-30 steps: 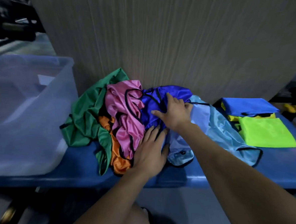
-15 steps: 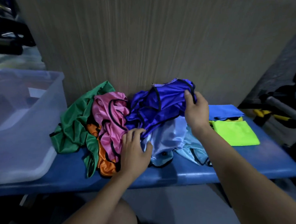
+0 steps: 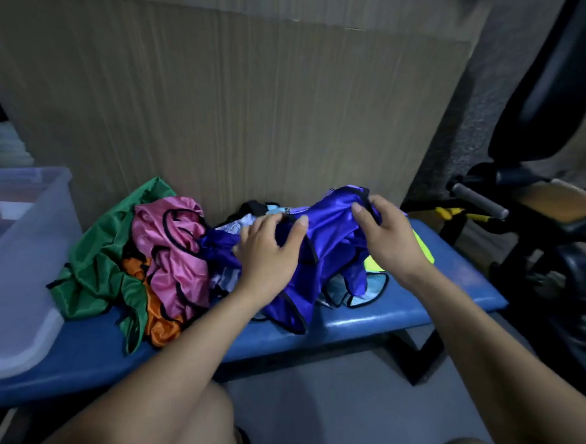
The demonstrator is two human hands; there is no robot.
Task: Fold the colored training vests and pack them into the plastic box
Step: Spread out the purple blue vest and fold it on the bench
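Head camera puts the tall ribbed cardboard panel (image 3: 244, 98) at the back of my picture, standing behind the blue padded surface (image 3: 364, 324) that runs across the middle. On that surface, at the far left, I see the clear plastic box (image 3: 17, 273), only partly in frame, with no vest that I can make out inside the part that shows. Off to the right stands dark exercise equipment (image 3: 542, 209) with a grey grip bar.

Between the box and the middle of the surface sits the unfolded heap: a green vest (image 3: 97, 261) nearest the box, a pink vest (image 3: 173, 249) with black trim beside it, and an orange vest (image 3: 157, 320) poking out beneath both at the front edge. To the right of the pink one is the royal blue vest (image 3: 331, 244), bunched and raised a little above the surface, its lower hem drooping over the front edge. Under it lies a light blue vest (image 3: 356, 292), and behind my right wrist a strip of neon yellow-green cloth (image 3: 420, 250) shows; it looks flat, possibly folded, but most of it is hidden.

My left hand (image 3: 265, 251) grips the royal blue vest at its middle, fingers curled into the cloth with the thumb on top. My right hand (image 3: 390, 238) pinches the same vest at its upper right edge along the black trim.
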